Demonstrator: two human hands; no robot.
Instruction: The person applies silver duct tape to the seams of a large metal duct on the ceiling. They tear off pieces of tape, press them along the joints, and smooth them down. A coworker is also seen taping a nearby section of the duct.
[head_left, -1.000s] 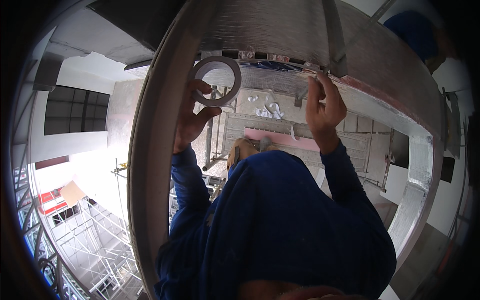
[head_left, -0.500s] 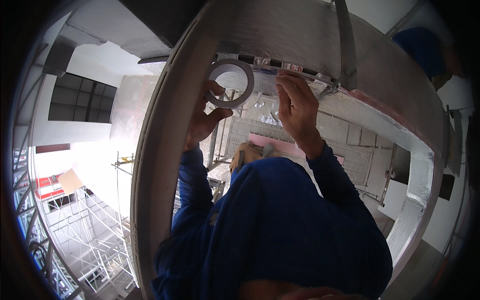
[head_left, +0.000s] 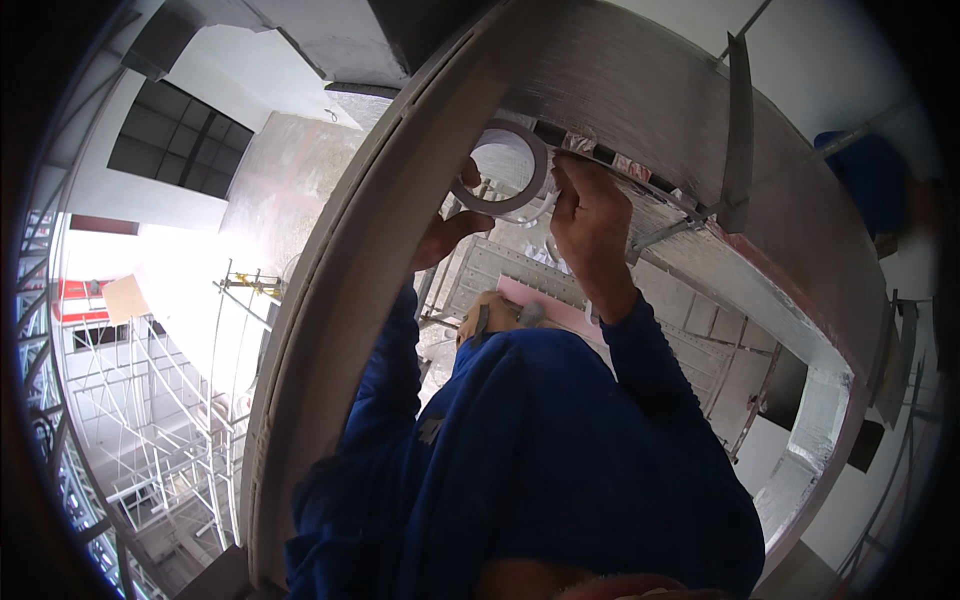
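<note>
Tape roll [head_left: 540, 168], likely light, firm in its ring and tacky

At left, your left hand [head_left: 445, 238] clasps the roll low on its near side, thumb beneath the outer edge, a fingertip by the inner hole. The roll is up between your two hands, just beside the slanting grey beam [head_left: 365, 240]. Expect the ring to be stiff and easy to carry, its flat faces perhaps a bit slick; that rim-and-hole hold should suit it, keeping your skin off the sticky side. Any loose length would be limp and apt to crease. To the right, your right hand [head_left: 590, 215] has its fingers bunched by the roll's far edge; you cannot tell whether they pinch a tape end.

Hard to make out, going rightward: the beam covers part of your left hand and wrist; white scraps [head_left: 543, 254] below are partly masked by your right hand; a person in blue [head_left: 862, 190] blurs near the rim.
</note>
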